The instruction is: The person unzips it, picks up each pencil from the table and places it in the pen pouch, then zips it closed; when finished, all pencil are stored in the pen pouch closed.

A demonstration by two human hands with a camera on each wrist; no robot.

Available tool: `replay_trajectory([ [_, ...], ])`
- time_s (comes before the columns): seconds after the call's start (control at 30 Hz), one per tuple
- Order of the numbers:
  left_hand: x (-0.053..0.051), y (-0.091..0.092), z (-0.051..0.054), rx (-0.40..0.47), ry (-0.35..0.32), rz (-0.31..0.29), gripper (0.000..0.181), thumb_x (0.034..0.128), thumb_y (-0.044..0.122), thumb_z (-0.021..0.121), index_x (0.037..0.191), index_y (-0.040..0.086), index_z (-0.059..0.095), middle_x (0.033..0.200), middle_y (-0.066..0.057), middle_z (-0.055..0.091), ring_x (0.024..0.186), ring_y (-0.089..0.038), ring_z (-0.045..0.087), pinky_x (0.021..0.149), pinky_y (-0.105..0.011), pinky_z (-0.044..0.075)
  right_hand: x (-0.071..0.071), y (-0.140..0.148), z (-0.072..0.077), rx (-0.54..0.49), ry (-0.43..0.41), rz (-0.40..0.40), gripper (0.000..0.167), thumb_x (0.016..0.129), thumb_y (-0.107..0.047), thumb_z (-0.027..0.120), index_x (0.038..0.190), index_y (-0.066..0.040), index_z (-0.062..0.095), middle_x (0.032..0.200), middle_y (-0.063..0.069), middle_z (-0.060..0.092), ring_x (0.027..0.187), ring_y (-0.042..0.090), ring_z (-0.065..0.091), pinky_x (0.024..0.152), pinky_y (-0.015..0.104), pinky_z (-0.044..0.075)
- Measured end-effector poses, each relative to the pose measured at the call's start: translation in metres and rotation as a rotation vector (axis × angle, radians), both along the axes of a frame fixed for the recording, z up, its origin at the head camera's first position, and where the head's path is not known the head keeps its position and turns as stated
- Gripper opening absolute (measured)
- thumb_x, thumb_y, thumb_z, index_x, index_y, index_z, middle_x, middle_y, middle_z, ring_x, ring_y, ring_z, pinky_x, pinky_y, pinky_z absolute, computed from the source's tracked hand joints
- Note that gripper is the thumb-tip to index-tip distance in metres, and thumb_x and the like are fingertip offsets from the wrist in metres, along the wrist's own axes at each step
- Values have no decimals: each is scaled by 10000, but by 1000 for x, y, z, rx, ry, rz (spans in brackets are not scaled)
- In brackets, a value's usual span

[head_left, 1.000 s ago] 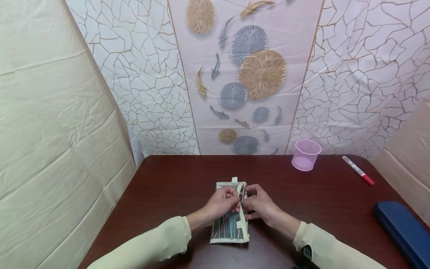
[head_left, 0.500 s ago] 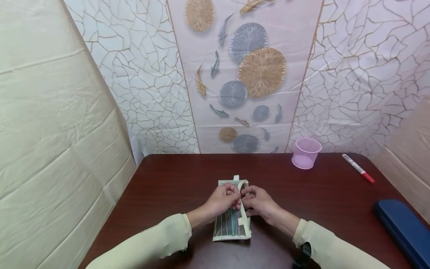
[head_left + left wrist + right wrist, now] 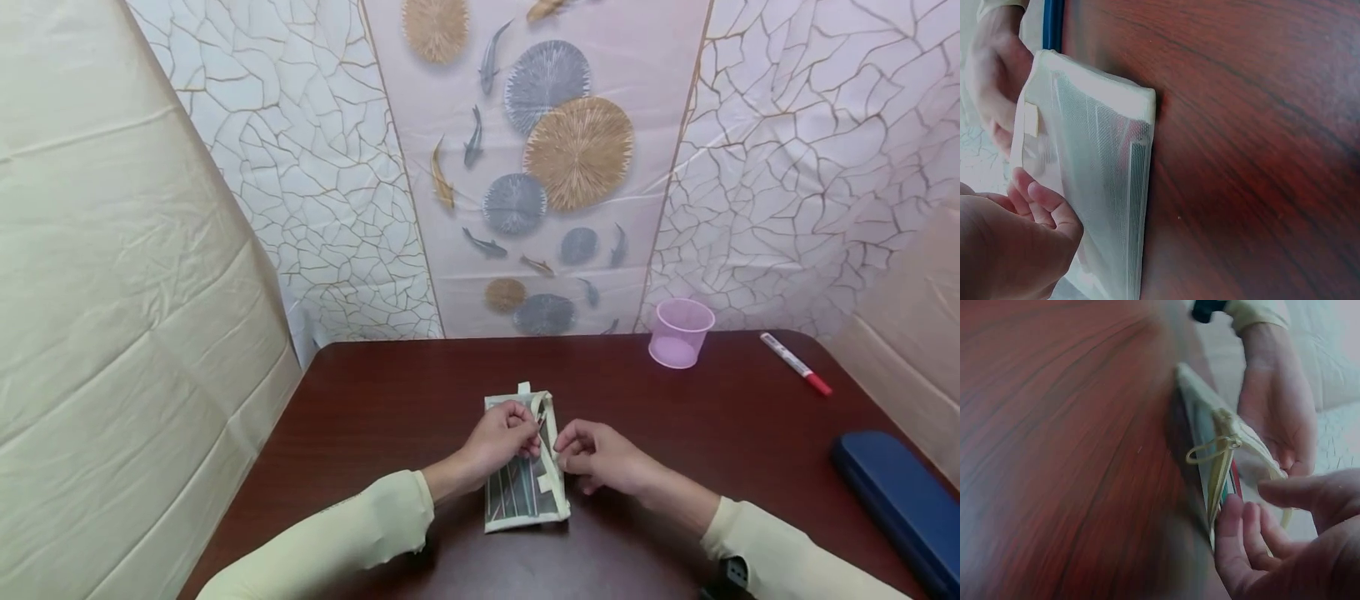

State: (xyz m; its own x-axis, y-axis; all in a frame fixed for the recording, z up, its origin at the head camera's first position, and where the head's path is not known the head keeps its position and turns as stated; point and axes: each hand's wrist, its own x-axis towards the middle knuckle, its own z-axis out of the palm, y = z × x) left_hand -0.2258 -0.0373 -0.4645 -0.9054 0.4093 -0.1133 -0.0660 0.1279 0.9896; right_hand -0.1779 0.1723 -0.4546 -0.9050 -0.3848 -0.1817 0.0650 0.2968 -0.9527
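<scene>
A cream-edged mesh zip pouch [image 3: 517, 500] lies on the table, with slender sticks, one of them teal, showing through it. My left hand [image 3: 498, 442] pinches the strip along its open right side. At that same side, my right hand [image 3: 603, 457] has bent fingers near the edge. In the right wrist view the thumb and fingers [image 3: 1230, 525] of my right hand are spread apart at the mouth of the pouch, the fingertips by its rim; a cord loop [image 3: 1207, 451] hangs from the zip end. The left wrist view shows the pouch's mesh face [image 3: 1094, 137] tilted up.
A pink see-through cup [image 3: 678, 335] stands at the back right of the dark wooden table [image 3: 375, 375]. Beside it lies a white marker with a red cap [image 3: 797, 364]. A blue case [image 3: 896, 500] sits at the right edge. Patterned cloth hangs behind.
My right hand has drawn back to the right from the pouch's mouth. My left hand keeps its pinch on the strip. The pouch has turned and shifted slightly.
</scene>
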Motion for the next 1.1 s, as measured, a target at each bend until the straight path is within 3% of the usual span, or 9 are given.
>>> replay_trajectory([
  [0.1, -2, 2, 1, 22, -14, 36, 29, 999, 60, 580, 971, 54, 588, 758, -5, 669, 672, -84, 673, 659, -218, 567, 8, 5, 5, 131, 132, 93, 156, 973, -89, 685, 1087, -1, 624, 900, 88, 667, 668, 215, 624, 490, 355, 564],
  [0.2, -3, 4, 0, 43, -22, 65, 36, 986, 29, 580, 968, 58, 592, 749, -3, 664, 659, -77, 669, 655, -208, 560, 17, 10, 7, 202, 173, 154, 109, 985, -109, 680, 1058, -43, 633, 856, 79, 676, 627, 212, 633, 437, 376, 552],
  [0.37, -3, 6, -2, 55, -4, 93, 61, 976, 8, 584, 959, 67, 589, 736, -3, 659, 642, -75, 664, 649, -208, 549, 24, 13, 6, 123, 125, 170, 173, 991, -92, 677, 1094, 24, 599, 876, 158, 700, 674, 219, 666, 448, 368, 571],
  [0.5, -3, 7, -3, 59, -2, 99, 78, 981, 10, 586, 953, 83, 583, 733, 2, 658, 641, -70, 662, 649, -206, 545, 23, 13, 3, 41, 82, 180, 224, 986, -71, 678, 1173, 9, 583, 963, 197, 736, 730, 222, 676, 464, 338, 569],
  [0.63, -1, 7, -4, 67, 5, 99, 61, 975, 9, 576, 966, 69, 586, 732, 9, 655, 640, -71, 661, 645, -203, 544, 23, 13, -1, 24, 96, 183, 256, 975, -50, 681, 1213, -30, 589, 1014, 194, 737, 746, 223, 676, 461, 323, 553],
  [0.77, -1, 7, -6, 69, 7, 103, 40, 971, 15, 572, 1000, 28, 596, 734, 14, 653, 643, -68, 660, 645, -198, 542, 25, 13, -3, 0, 95, 161, 289, 949, -29, 689, 1194, 28, 547, 1028, 198, 725, 728, 219, 680, 455, 307, 542],
  [1.1, 0, 8, -5, 72, -4, 114, 36, 995, 31, 600, 965, 50, 592, 736, 13, 653, 646, -67, 660, 650, -204, 544, 28, 12, -10, -28, -94, 107, 388, 976, -120, 687, 1267, 54, 498, 903, 48, 667, 627, 138, 550, 464, 217, 392],
])
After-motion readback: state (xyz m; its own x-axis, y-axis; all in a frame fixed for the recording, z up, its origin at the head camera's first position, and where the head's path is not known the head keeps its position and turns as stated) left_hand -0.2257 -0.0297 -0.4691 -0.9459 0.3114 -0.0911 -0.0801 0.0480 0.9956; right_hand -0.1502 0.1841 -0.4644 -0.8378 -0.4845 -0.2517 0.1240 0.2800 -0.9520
